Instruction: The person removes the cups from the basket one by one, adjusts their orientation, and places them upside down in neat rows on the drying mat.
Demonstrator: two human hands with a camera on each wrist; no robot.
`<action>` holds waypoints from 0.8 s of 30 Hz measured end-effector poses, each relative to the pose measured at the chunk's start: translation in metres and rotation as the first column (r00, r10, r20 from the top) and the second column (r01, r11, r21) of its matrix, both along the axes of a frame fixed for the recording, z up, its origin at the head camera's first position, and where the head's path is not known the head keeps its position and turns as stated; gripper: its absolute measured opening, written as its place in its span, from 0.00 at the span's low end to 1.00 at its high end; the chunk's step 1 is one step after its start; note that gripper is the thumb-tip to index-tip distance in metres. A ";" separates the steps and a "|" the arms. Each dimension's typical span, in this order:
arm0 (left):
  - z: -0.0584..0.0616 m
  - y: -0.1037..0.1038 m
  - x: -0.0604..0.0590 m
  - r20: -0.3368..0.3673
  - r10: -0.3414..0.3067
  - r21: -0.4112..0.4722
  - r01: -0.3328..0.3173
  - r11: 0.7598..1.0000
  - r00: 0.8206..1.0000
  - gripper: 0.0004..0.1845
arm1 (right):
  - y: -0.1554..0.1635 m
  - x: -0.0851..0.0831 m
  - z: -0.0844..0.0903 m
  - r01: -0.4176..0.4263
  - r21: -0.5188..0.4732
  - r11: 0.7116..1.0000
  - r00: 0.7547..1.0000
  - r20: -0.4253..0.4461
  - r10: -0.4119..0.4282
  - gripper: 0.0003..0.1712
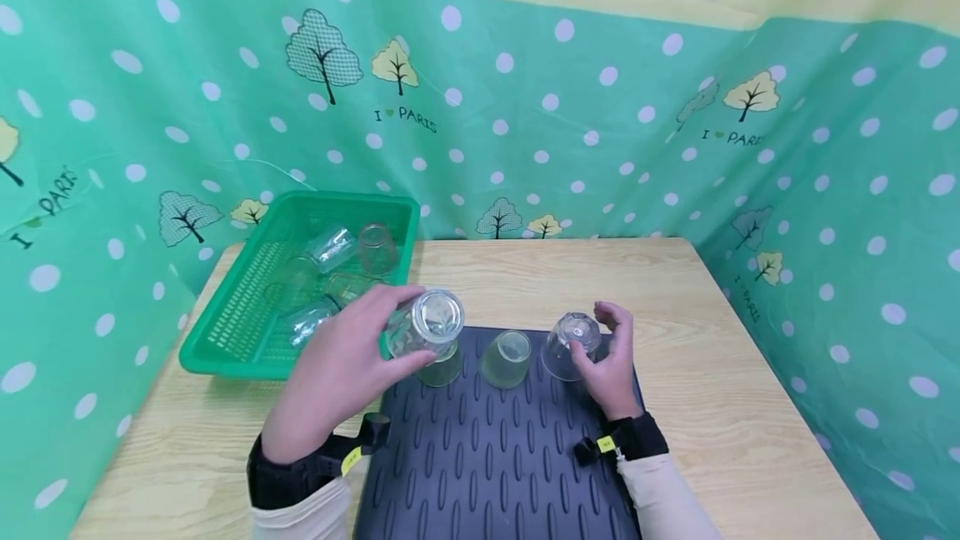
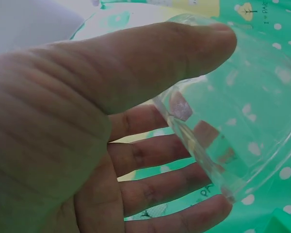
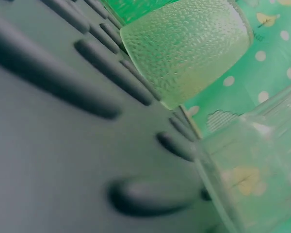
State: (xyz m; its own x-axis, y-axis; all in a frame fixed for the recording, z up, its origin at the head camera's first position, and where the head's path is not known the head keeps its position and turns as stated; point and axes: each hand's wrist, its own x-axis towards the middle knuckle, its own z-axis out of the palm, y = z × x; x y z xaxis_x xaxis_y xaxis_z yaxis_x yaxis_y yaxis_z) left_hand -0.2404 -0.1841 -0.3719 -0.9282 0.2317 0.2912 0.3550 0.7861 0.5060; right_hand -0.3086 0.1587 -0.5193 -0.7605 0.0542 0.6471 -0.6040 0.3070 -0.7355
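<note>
A clear glass tumbler (image 1: 437,317) is held bottom-up by my left hand (image 1: 337,365) above the dark ribbed mat (image 1: 487,457). In the left wrist view, the thumb lies along one side of the tumbler (image 2: 262,121) and the fingers along the other. My right hand (image 1: 617,365) curves around another clear tumbler (image 1: 558,352), which stands upside down on the mat. Its thumb overlaps that tumbler while the fingertips look apart from it; contact is unclear. Between the hands stands an inverted greenish textured tumbler (image 1: 506,359). A second greenish tumbler (image 1: 441,371) is partly hidden beneath the left-hand one.
At the back left, a green plastic basket (image 1: 225,365) contains several glasses, including a clear one (image 1: 333,248) and a pinkish one (image 1: 377,250). A wood-grain table (image 1: 735,440) surrounds the mat. Behind and beside it hangs a green dotted curtain (image 1: 525,107).
</note>
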 end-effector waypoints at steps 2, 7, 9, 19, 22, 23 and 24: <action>0.000 -0.003 0.000 0.018 -0.002 -0.004 0.002 1.000 1.000 0.39 | 0.000 0.000 0.005 0.003 -0.011 1.000 0.995 -0.096 -0.004 0.38; 0.000 -0.012 0.001 0.083 -0.005 -0.009 0.006 1.000 0.997 0.38 | -0.010 0.006 0.031 -0.071 -0.013 0.997 0.954 -0.293 0.064 0.33; 0.001 -0.015 0.002 0.104 -0.014 -0.005 0.015 1.000 0.995 0.38 | -0.023 0.011 0.047 -0.156 0.068 0.985 0.948 -0.268 0.169 0.32; -0.001 -0.018 0.001 0.316 -0.101 0.035 0.095 0.995 0.943 0.35 | -0.109 0.043 0.103 -0.596 0.173 0.784 0.796 0.254 0.549 0.50; -0.003 -0.018 0.000 0.372 -0.115 0.037 0.109 0.993 0.921 0.33 | -0.114 0.047 0.103 -0.625 0.155 0.765 0.772 0.274 0.574 0.46; -0.004 -0.018 -0.001 0.382 -0.123 0.042 0.116 0.992 0.916 0.33 | -0.114 0.046 0.102 -0.630 0.159 0.760 0.768 0.275 0.579 0.46; -0.004 -0.018 -0.002 0.387 -0.132 0.046 0.124 0.991 0.913 0.32 | -0.114 0.045 0.102 -0.638 0.157 0.754 0.761 0.281 0.585 0.45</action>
State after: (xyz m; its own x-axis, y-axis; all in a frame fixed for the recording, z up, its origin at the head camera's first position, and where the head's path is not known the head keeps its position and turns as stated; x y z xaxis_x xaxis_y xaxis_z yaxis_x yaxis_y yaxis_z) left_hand -0.2425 -0.2017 -0.3764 -0.9319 0.3537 -0.0799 0.2243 0.7355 0.6394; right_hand -0.2635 0.0445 -0.4178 -0.6909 -0.5973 0.4073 -0.5671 0.0983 -0.8178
